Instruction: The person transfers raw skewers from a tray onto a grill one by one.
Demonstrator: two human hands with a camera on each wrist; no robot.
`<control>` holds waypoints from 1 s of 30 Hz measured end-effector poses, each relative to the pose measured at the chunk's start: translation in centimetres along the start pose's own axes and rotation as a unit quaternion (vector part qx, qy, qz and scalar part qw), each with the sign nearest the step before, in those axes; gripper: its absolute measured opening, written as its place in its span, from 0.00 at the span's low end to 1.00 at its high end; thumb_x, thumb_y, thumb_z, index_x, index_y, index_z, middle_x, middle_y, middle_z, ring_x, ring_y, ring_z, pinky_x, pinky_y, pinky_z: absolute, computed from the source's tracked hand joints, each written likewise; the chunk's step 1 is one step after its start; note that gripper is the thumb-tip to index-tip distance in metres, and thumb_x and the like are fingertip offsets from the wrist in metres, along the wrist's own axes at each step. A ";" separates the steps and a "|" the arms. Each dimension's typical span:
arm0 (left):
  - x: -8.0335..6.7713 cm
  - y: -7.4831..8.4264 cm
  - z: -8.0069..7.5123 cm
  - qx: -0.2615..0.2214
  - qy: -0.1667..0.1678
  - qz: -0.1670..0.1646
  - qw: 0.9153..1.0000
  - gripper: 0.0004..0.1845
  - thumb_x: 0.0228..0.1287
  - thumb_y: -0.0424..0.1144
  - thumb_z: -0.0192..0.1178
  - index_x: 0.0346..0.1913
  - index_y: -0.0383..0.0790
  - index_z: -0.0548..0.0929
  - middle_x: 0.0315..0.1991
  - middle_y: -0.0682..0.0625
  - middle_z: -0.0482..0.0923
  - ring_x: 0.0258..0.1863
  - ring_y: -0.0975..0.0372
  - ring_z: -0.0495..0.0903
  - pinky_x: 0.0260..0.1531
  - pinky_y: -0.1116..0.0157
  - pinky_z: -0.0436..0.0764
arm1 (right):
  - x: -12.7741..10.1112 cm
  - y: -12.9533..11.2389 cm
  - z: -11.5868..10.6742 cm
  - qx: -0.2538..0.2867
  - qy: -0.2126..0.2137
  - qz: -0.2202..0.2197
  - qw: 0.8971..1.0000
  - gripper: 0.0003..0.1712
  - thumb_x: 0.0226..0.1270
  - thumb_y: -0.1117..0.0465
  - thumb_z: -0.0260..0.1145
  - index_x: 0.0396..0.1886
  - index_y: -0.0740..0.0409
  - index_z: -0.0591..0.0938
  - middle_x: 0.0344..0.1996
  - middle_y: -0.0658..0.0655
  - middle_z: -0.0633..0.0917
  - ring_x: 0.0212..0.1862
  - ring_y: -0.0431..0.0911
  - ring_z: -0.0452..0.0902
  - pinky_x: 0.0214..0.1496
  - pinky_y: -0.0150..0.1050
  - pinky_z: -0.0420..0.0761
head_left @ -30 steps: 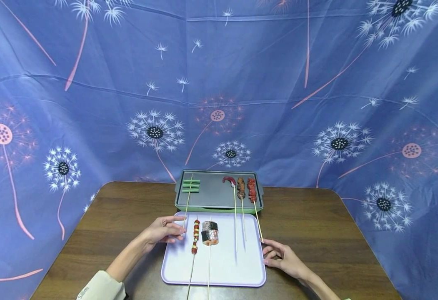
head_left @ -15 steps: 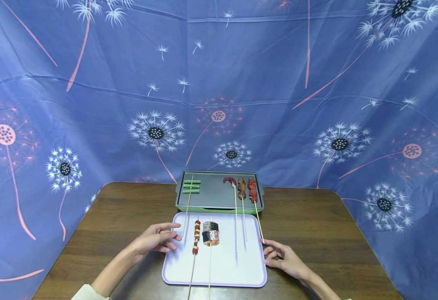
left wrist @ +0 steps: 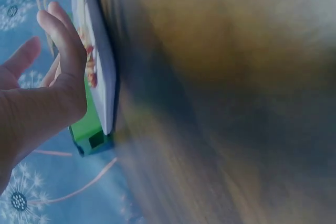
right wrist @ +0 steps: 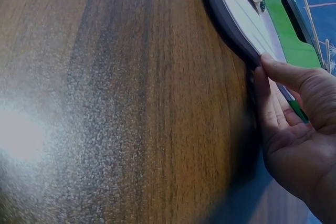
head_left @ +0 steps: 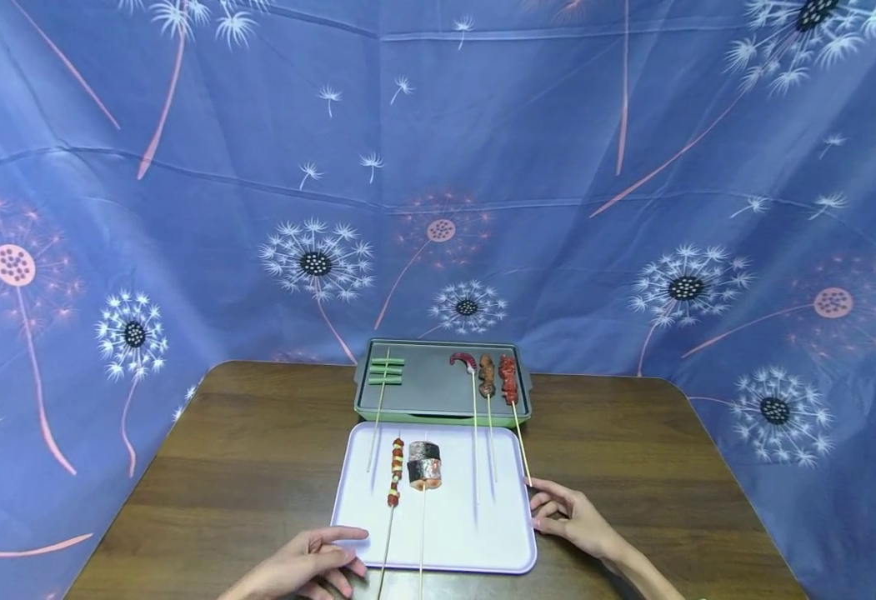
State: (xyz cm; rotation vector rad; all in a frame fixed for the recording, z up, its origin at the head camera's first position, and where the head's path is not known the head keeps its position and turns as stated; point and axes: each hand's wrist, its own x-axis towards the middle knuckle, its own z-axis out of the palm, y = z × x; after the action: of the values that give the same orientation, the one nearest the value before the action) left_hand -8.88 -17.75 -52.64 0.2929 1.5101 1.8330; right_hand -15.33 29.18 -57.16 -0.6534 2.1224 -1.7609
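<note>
A white tray (head_left: 475, 533) with a lilac rim lies on the table. On it rest a thin red-and-yellow skewer (head_left: 396, 472) and a thick skewer with silver-skinned fish pieces (head_left: 425, 465), their sticks pointing toward me. My left hand (head_left: 306, 567) hovers by the tray's near left corner, near those stick ends, fingers loosely spread and holding nothing; the left wrist view shows the hand (left wrist: 58, 77) bent. At the tray's right edge my right hand (head_left: 576, 523) grips the rim between thumb and fingers, as the right wrist view shows the hand (right wrist: 299, 124).
Behind the tray stands a green grill with a grey plate (head_left: 430, 392). It bears a green vegetable skewer (head_left: 386, 372), a purple-red tentacle skewer (head_left: 463, 362), a brown meat skewer (head_left: 487, 377) and a red meat skewer (head_left: 508, 380). Their sticks reach over the tray. A blue dandelion-print cloth (head_left: 438, 167) hangs behind.
My left hand has let go of the green vegetable skewer's stick and come back toward me to the tray's near left corner. The right hand stays at the tray's right edge.
</note>
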 end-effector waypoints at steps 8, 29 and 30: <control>0.0 -1.8 1.2 0.010 -0.007 -0.013 1.000 0.31 0.77 0.35 0.52 0.69 0.13 0.58 0.49 0.41 0.88 0.43 0.67 0.85 0.43 0.73 0.82 | -0.3 -0.1 -0.1 -0.008 0.005 -0.009 1.000 0.36 0.67 0.72 0.67 0.68 0.85 0.63 0.45 0.70 0.82 0.42 0.33 0.82 0.42 0.28 0.83; 2.2 -2.3 3.0 -0.055 0.025 0.022 0.998 0.35 0.67 0.24 0.59 0.69 0.10 0.54 0.41 0.45 0.90 0.35 0.64 0.89 0.38 0.69 0.86 | -0.1 -0.2 0.2 -0.004 0.008 -0.006 1.000 0.35 0.67 0.72 0.67 0.69 0.84 0.64 0.45 0.73 0.81 0.42 0.32 0.82 0.44 0.28 0.83; 2.3 -2.3 3.0 -0.055 0.024 0.024 0.998 0.35 0.66 0.24 0.59 0.69 0.11 0.54 0.40 0.46 0.91 0.35 0.63 0.89 0.38 0.69 0.86 | -0.1 -0.1 0.2 -0.006 0.008 -0.007 1.000 0.35 0.67 0.72 0.67 0.69 0.84 0.64 0.45 0.73 0.81 0.42 0.32 0.82 0.44 0.28 0.83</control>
State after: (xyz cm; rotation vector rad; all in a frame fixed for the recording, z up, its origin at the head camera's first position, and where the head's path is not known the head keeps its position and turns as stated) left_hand -7.84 -13.93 -54.51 0.2357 1.4380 1.9666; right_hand -15.11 29.04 -57.06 -0.6602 2.1459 -1.7670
